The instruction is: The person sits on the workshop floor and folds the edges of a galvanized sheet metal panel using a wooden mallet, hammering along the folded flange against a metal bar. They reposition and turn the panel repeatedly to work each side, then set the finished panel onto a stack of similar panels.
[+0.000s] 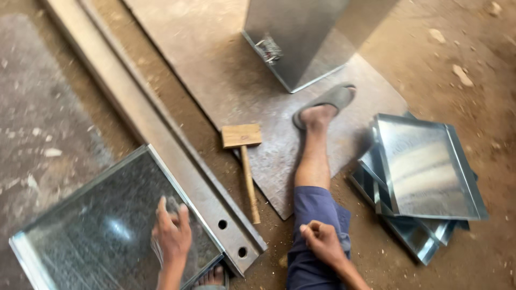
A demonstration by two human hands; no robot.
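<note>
My left hand [172, 232] lies flat, fingers apart, on a shiny sheet-metal tray [91, 231] at the lower left. This tray leans against a long steel angle bar [161, 134] with two holes near its end. My right hand [321, 241] is curled into a fist and rests on my knee, on blue shorts [312, 215], with nothing visible in it. A wooden mallet [244, 161] lies on the ground between the bar and my outstretched leg. My foot in a grey sandal [328, 102] rests on a flat metal sheet [226, 75].
A tall sheet-metal box [301, 37] stands on the flat sheet at the top. At the right lies a stack of several metal trays [424, 172]. My other bare foot [212, 276] shows under the tray. The floor [457, 64] is dirt with small stones.
</note>
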